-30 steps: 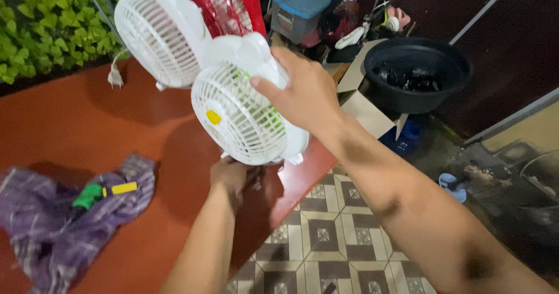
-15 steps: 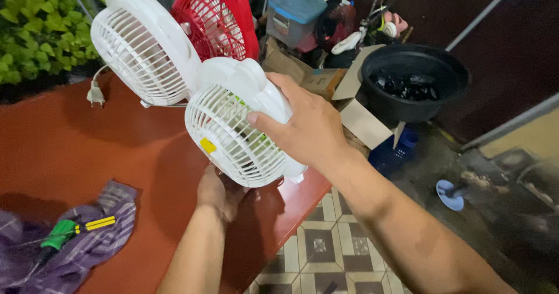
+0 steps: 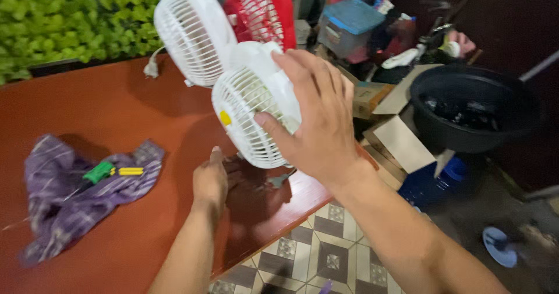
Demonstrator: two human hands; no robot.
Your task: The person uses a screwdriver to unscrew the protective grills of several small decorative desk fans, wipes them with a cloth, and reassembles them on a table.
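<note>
My right hand [image 3: 314, 119] is shut on a small white table fan [image 3: 247, 116], with the palm over its back and the fingertips on the grille. The fan tilts above the near edge of a red-brown table [image 3: 116, 107]. My left hand [image 3: 211, 180] rests on the table just left of and below the fan. Its fingers reach into the shadow under the fan's foot, so their grip is hidden.
A second white fan [image 3: 189, 37] and a red fan [image 3: 265, 11] stand behind. A purple cloth [image 3: 64, 206] at the left carries a green-handled screwdriver [image 3: 99, 171] and a yellow tool [image 3: 130, 171]. A black basin [image 3: 471, 107], cardboard boxes [image 3: 396, 136] and tiled floor [image 3: 314, 253] lie to the right.
The small fan has come lower and closer to the table. My left hand has dropped from under the fan onto the tabletop. My right hand has spread further over the fan's back.
</note>
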